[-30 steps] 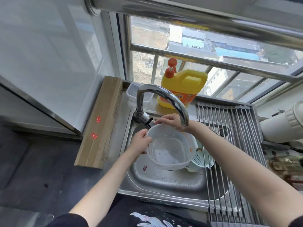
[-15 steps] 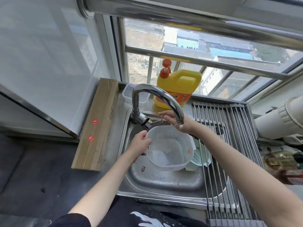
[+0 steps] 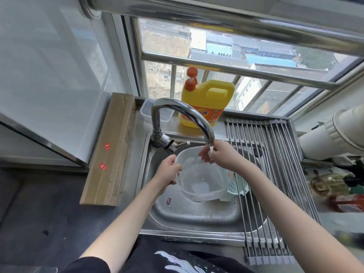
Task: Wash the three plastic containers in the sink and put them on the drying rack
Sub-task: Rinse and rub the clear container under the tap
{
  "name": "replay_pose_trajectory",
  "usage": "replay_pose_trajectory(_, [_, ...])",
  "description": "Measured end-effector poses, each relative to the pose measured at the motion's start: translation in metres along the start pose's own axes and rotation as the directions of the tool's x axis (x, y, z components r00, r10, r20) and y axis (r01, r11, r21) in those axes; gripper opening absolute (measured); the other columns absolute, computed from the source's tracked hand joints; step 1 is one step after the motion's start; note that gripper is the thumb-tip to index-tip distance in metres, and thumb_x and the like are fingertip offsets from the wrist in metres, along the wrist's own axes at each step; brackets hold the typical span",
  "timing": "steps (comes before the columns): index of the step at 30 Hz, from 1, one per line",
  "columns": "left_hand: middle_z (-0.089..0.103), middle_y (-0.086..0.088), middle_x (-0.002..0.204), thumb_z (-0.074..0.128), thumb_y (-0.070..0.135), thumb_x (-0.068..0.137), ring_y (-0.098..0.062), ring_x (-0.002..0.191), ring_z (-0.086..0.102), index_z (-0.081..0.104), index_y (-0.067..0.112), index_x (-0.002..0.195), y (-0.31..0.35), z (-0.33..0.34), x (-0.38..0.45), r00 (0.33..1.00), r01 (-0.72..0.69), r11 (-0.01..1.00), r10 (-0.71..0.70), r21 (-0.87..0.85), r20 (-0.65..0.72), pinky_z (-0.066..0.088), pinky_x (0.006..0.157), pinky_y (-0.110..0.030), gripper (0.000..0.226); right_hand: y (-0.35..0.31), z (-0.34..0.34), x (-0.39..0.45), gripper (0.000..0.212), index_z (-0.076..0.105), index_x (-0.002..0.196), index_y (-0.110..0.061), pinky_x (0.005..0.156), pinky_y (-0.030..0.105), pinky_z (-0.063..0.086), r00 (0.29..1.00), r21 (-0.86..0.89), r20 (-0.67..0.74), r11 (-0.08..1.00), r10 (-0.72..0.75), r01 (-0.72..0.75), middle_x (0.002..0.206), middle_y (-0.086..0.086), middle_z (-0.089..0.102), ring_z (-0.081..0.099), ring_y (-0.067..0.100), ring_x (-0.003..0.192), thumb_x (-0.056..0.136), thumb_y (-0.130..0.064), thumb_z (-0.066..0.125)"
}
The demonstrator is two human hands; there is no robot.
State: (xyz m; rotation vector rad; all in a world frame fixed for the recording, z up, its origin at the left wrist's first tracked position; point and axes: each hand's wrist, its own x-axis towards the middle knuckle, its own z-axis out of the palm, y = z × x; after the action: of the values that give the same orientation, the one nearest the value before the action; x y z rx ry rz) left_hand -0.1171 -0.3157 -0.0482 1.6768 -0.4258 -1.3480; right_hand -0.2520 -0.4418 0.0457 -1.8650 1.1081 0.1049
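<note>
Now container point(image 3: 201, 182) between both hands' fingers point(image 3: 173, 166).

A clear plastic container point(image 3: 201, 178), rounded and wet, tilted with its opening facing up over the steel sink point(image 3: 197, 215) under the running tap; a 2nd clear container point(image 3: 146, 111) behind the sink; roll-up drying rack point(image 3: 275, 174) at right.

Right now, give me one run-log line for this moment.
phase: rinsing | left hand: grips clear round plastic container rim | right hand: under running chrome tap | steel drying rack: bare
</note>
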Motion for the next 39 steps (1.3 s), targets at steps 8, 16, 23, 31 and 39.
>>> replay_pose_trajectory(8, [0.043,-0.009,0.07,0.056,-0.001,0.074,-0.017,0.052,0.042,0.048,0.014,0.083,-0.001,0.0,0.0,0.995,-0.062,0.995,0.068,-0.084,0.07,0.03,0.039,-0.022,0.02,-0.006,0.0,0.0,0.035,0.069,0.1,-0.009,0.087,0.037,0.053,0.998,-0.086,-0.008,0.994,0.064,-0.064,0.098,0.005,0.07,0.064,0.017,0.093,0.086,0.001,0.039])
replay_pose_trajectory(16, [0.039,-0.008,0.069,0.057,0.007,0.066,-0.017,0.056,0.04,0.049,0.014,0.081,0.004,0.004,-0.002,0.994,-0.083,0.994,0.087,-0.075,0.063,0.029,0.045,-0.025,0.019,-0.006,0.011,-0.001,0.039,0.055,0.129,-0.012,0.101,0.036,0.043,0.977,-0.506,0.185,0.863,0.102,0.005,0.131,0.01,0.057,0.054,0.024,0.117,0.097,-0.007,0.035])
replay_pose_trajectory(23, [0.029,-0.005,0.064,0.05,0.006,0.064,-0.021,0.062,0.029,0.043,0.015,0.071,0.009,0.005,-0.003,0.976,-0.215,0.976,0.216,0.029,-0.02,0.032,0.046,-0.022,0.014,0.013,0.05,-0.009,0.069,0.014,0.152,-0.03,0.118,0.038,0.01,0.879,-0.629,0.473,0.721,0.058,0.291,0.16,-0.005,0.007,0.013,0.021,0.147,0.093,0.002,0.03])
replay_pose_trajectory(31, [0.021,0.002,0.062,0.045,-0.01,0.078,-0.009,0.053,0.021,0.03,0.017,0.064,0.016,0.001,-0.015,0.941,-0.308,0.926,0.33,0.219,-0.074,0.028,0.035,-0.012,0.033,0.036,0.06,-0.009,0.076,0.015,0.15,-0.04,0.118,0.04,0.0,0.878,-0.491,0.471,0.801,-0.088,0.344,0.16,-0.012,-0.004,-0.007,0.013,0.146,0.091,0.005,0.029])
replay_pose_trajectory(39, [0.023,0.004,0.061,0.046,-0.009,0.077,-0.006,0.054,0.021,0.031,0.017,0.065,0.02,0.007,-0.019,0.922,-0.345,0.902,0.377,0.259,-0.084,0.023,0.045,-0.015,0.032,0.04,0.068,-0.014,0.076,0.018,0.151,-0.031,0.116,0.036,0.021,0.897,-0.449,0.366,0.797,-0.248,0.404,0.16,-0.009,0.005,-0.001,0.012,0.147,0.088,0.008,0.031])
